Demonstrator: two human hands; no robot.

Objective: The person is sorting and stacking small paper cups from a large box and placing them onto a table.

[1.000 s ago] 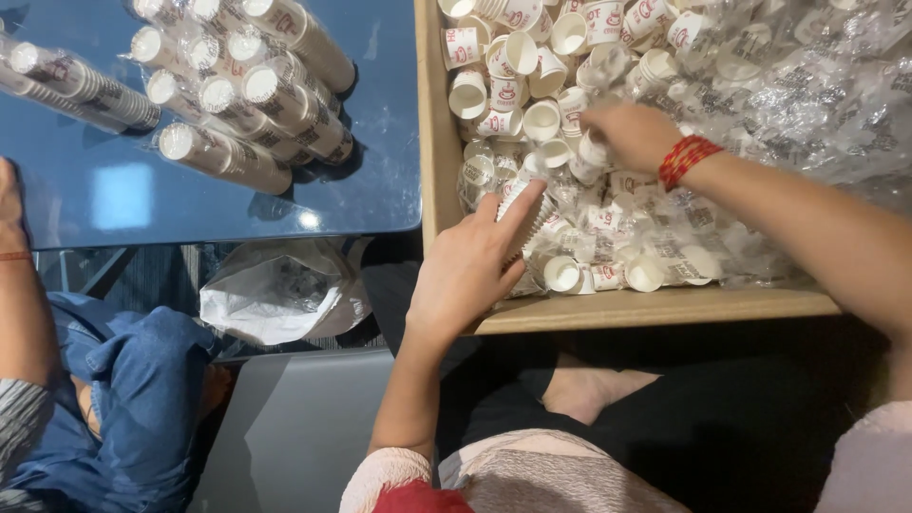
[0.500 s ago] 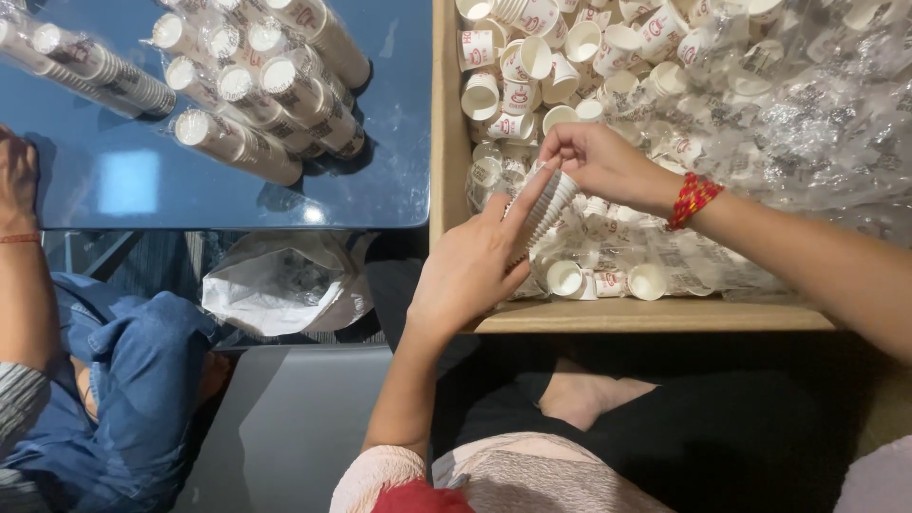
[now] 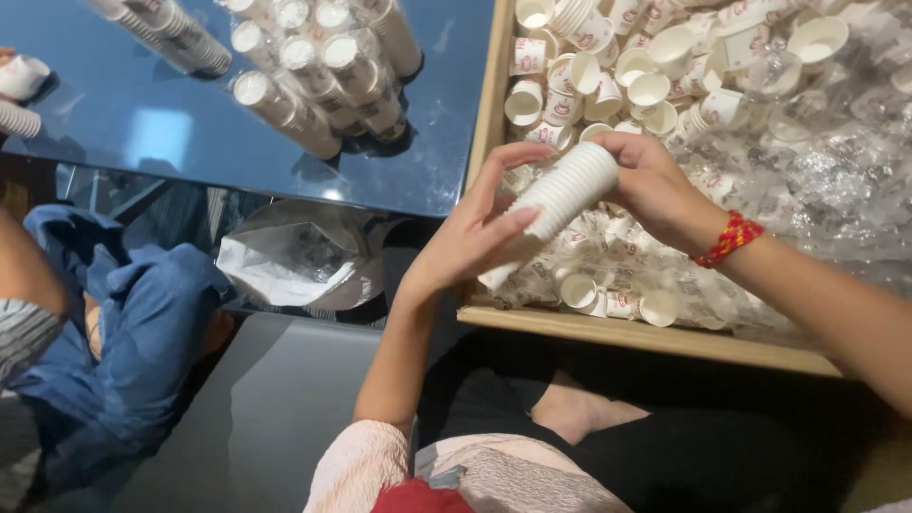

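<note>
White paper cups, nested into a stack [image 3: 560,195], are gripped by the left hand [image 3: 470,237] and right hand [image 3: 655,185] over the wooden tray [image 3: 489,114]; finished stacks [image 3: 313,71] lie far left on the blue surface [image 3: 142,123], many loose cups [image 3: 646,90] remain.

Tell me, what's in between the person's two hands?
A stack of white paper cups, nested and tilted. The left hand grips its lower part, the right hand its top end. The head view shows this.
</note>
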